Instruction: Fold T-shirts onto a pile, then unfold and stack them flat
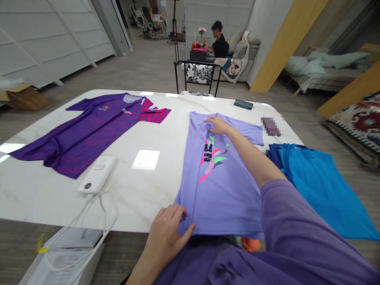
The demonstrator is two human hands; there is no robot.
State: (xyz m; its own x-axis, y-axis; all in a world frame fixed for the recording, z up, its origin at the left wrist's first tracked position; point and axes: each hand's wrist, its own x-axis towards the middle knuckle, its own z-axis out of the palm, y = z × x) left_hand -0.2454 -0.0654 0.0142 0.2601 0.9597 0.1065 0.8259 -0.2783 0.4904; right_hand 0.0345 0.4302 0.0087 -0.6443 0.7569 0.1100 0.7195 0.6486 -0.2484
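A lavender T-shirt (234, 190) with a pink, green and black print lies spread in front of me, its left side turned over in a lengthwise fold. My right hand (219, 125) reaches across to its top, just below the collar, where fingers and thumb pinch gathered fabric. At the lower left corner of the shirt rests my left hand (169, 227), thumb spread away from bent fingers, touching the cloth near the hem. Off to the left, a purple jersey (97, 126) with pink-striped sleeve is laid out on the white table (154, 198).
Blue folded clothes (323, 186) hang over the table's right edge. A white power bank (97, 174) with cables lies at left, above a white box (68, 257). A dark case (243, 104) and a blurred phone-like item (270, 126) lie at back right. Beyond stand a chair (198, 75) and a seated person (220, 45).
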